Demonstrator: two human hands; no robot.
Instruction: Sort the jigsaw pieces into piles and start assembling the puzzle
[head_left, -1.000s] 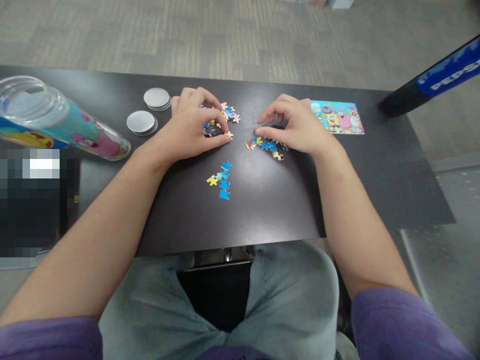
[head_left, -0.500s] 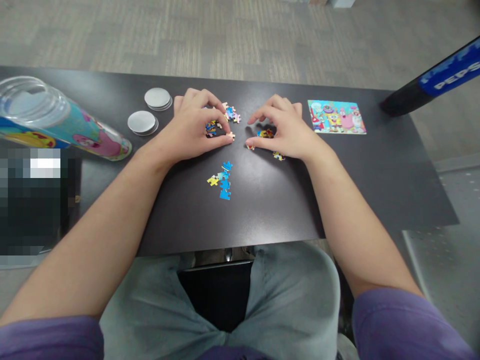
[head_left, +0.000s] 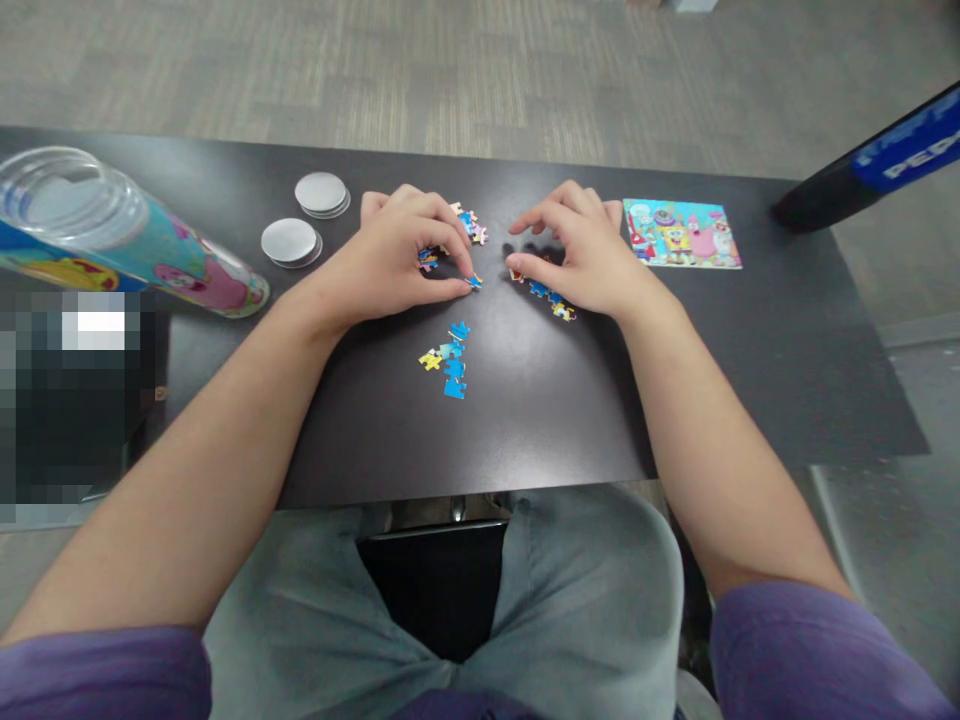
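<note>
My left hand [head_left: 412,250] has thumb and forefinger pinched on a small blue puzzle piece [head_left: 474,283]. Behind its fingers lies a pile of mixed pieces [head_left: 471,222], partly hidden by the hand. My right hand [head_left: 574,245] is held with thumb and fingers apart, over another group of pieces [head_left: 541,291] that it partly covers; its thumb is beside a reddish piece at the group's left end. Nearer the table's front edge, several blue pieces [head_left: 454,368] and a yellow piece [head_left: 430,360] lie close together.
A colourful picture card [head_left: 684,235] lies right of my right hand. White discs [head_left: 289,241] are stacked in two piles at the left. A clear-topped printed tube [head_left: 187,265] stands at the far left, a blue and black Pepsi cylinder [head_left: 832,190] at the right, on the dark table [head_left: 525,430].
A blue piece is now at my left fingertips where a pinkish one was. My right fingers have shifted slightly, uncovering more blue in the group below. The whole view has shifted a little.
</note>
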